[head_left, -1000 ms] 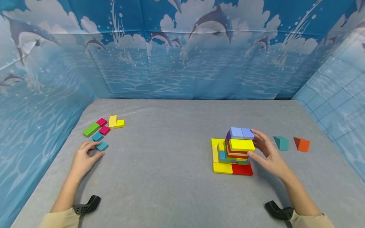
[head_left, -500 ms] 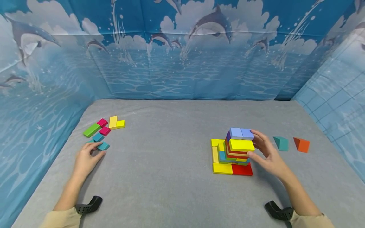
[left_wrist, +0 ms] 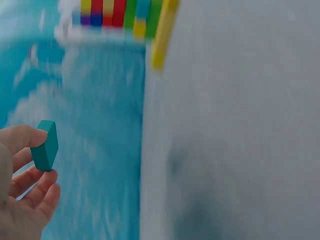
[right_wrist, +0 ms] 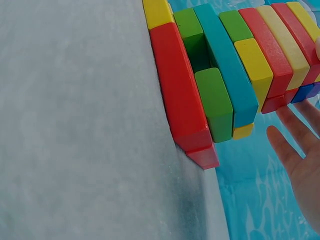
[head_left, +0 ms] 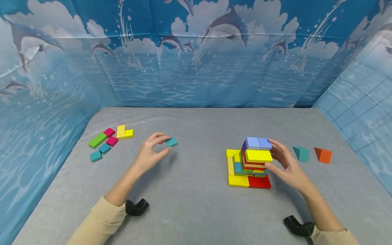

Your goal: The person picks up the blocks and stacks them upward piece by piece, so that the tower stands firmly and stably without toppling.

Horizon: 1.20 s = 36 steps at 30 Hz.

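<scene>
My left hand (head_left: 150, 153) pinches a small teal block (head_left: 172, 142) between thumb and fingertips, raised over the middle of the table with a shadow below. In the left wrist view the same teal block (left_wrist: 46, 146) shows as a flat rectangular piece, with the other fingers spread under it. At the right stands a stepped tower of coloured blocks (head_left: 259, 156), topped by two light blue pieces. My right hand (head_left: 287, 167) rests against its right side, thumb at the yellow layer and fingers farther back. In the right wrist view its fingers (right_wrist: 285, 142) are nearly straight.
Loose blocks lie at the left: two teal pieces (head_left: 100, 152), two magenta ones, a green block (head_left: 97, 140), and an L of yellow and cream blocks (head_left: 120, 132). Right of the tower sit a teal wedge (head_left: 301, 154) and an orange wedge (head_left: 323, 155). A dolphin-print curtain (head_left: 196, 81) hangs behind.
My left hand has taken one teal block from the cluster at the left, lifted it and carried it right to mid-table. The right hand stays at the tower.
</scene>
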### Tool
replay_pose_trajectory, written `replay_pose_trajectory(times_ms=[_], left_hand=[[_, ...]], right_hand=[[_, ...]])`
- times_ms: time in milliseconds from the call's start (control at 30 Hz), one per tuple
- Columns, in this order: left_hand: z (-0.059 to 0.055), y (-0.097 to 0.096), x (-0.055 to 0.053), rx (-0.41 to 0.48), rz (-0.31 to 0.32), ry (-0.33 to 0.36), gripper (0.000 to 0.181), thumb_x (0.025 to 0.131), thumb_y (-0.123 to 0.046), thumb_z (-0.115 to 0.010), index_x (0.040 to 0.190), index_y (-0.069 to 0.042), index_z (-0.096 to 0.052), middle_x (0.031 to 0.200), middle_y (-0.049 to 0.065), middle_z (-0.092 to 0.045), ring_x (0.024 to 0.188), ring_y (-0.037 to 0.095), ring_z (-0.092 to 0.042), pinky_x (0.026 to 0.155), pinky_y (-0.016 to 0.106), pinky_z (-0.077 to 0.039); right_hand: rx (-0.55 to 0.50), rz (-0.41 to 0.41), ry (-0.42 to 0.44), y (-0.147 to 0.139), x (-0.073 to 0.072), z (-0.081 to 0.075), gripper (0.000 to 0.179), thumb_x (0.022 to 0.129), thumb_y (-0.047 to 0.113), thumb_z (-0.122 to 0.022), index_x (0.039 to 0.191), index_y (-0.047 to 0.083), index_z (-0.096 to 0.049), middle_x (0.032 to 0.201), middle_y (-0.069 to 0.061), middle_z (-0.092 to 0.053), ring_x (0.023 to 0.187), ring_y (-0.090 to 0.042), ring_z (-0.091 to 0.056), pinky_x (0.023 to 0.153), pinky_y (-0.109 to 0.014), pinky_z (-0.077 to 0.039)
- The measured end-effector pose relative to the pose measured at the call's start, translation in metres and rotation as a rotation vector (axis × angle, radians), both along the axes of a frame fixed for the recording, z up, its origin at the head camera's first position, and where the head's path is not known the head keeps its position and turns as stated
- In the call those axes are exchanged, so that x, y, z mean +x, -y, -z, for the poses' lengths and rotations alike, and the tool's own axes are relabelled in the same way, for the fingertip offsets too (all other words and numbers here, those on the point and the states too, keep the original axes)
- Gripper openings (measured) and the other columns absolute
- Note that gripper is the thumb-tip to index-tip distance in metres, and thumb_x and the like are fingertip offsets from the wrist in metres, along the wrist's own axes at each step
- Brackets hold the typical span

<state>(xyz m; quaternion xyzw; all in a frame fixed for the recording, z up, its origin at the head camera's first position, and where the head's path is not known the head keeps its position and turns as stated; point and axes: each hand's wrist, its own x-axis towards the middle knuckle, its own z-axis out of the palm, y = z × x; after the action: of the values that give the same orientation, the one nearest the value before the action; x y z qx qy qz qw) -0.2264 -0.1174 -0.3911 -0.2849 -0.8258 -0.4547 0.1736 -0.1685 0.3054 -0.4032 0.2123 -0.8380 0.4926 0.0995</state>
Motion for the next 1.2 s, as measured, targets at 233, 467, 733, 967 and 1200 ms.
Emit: replay_pose_trajectory(times_ms=[233,467,733,967,1200], left_hand=[[-0.019,-0.091,0.007,-0.015,0.253,0.004,0.033,0.080,-0.004,-0.069,0.112,-0.002,-0.063,0.107,0.009,-0.058,0.096,0.018,-0.057,0.083,0.025,-0.047],[-0.035,-0.149,0.018,-0.015,0.409,-0.004,0.032,0.081,-0.007,-0.067,0.113,-0.001,-0.063,0.110,0.010,-0.056,0.098,0.017,-0.053,0.083,0.014,-0.044],[-0.036,-0.178,0.023,-0.057,0.462,-0.011,0.032,0.082,-0.007,-0.067,0.113,0.000,-0.063,0.111,0.011,-0.055,0.099,0.018,-0.051,0.082,0.011,-0.043],[-0.032,-0.185,0.022,-0.118,0.452,-0.039,0.029,0.083,-0.008,-0.066,0.111,-0.001,-0.064,0.110,0.010,-0.053,0.097,0.017,-0.049,0.083,0.012,-0.042],[-0.029,-0.188,0.020,-0.194,0.404,-0.097,0.028,0.085,-0.015,-0.066,0.111,-0.006,-0.066,0.112,0.008,-0.048,0.101,0.017,-0.044,0.083,0.010,-0.037]], right_hand=[[0.002,-0.019,-0.007,-0.001,-0.001,0.001,0.078,0.078,-0.014,-0.059,0.143,0.005,-0.022,0.135,0.014,-0.034,0.115,-0.001,-0.040,0.092,-0.008,-0.033],[-0.016,-0.027,-0.016,0.000,-0.001,0.001,0.079,0.076,-0.016,-0.059,0.143,0.005,-0.023,0.138,0.011,-0.033,0.116,-0.002,-0.040,0.092,-0.008,-0.033],[-0.026,-0.059,-0.054,-0.002,-0.003,0.003,0.080,0.074,-0.018,-0.059,0.142,0.002,-0.022,0.139,0.007,-0.034,0.116,-0.003,-0.041,0.092,-0.008,-0.034],[-0.016,-0.059,-0.052,-0.002,-0.003,0.003,0.081,0.074,-0.018,-0.059,0.143,0.003,-0.022,0.140,0.007,-0.033,0.116,-0.003,-0.041,0.092,-0.009,-0.033],[-0.010,-0.052,-0.040,-0.002,-0.003,0.001,0.081,0.074,-0.017,-0.060,0.143,0.004,-0.022,0.140,0.008,-0.033,0.117,-0.002,-0.040,0.092,-0.008,-0.033]])
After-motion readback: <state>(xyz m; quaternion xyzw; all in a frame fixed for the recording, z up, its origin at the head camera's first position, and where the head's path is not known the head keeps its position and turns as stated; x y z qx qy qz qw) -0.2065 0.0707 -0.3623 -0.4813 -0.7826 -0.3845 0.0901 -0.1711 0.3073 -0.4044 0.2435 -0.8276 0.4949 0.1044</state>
